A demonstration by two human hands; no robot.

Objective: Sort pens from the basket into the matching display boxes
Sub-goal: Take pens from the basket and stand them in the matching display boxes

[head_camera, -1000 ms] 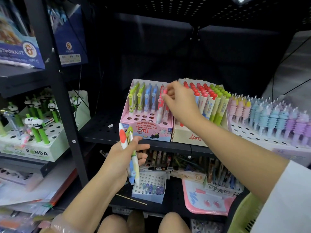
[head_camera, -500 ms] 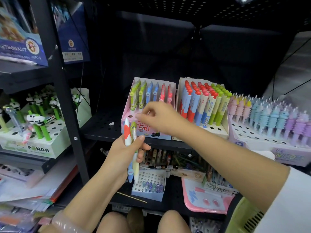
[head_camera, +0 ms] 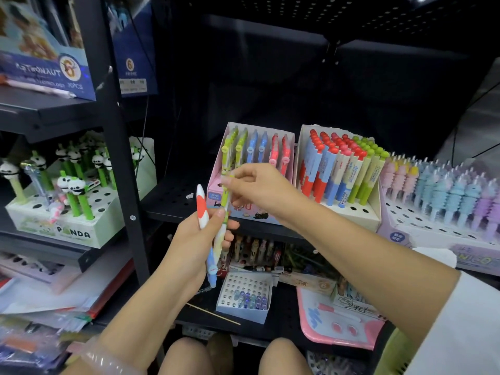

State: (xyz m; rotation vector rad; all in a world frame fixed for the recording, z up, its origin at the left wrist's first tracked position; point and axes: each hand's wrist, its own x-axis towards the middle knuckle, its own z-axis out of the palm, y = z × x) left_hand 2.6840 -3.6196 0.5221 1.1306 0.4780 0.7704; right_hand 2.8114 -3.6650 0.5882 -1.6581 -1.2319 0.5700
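My left hand grips two pens upright in front of the shelf: a white pen with red patches and a blue tip and a green-topped pen. My right hand pinches the top of the green-topped pen. Just behind them stands the pink display box with green, blue and red pens in rows. To its right is a cream display box of red-capped and green-capped pens. A corner of the green basket shows at the bottom right.
A black shelf post stands left of my hands, with a panda pen box beyond it. Pastel pens fill a box at the right. A small white box and a pink tray sit on the lower shelf.
My right hand left the pink box's red pens, came down and left, and now pinches the green-topped pen held in my left hand. The left hand stayed about where it was.
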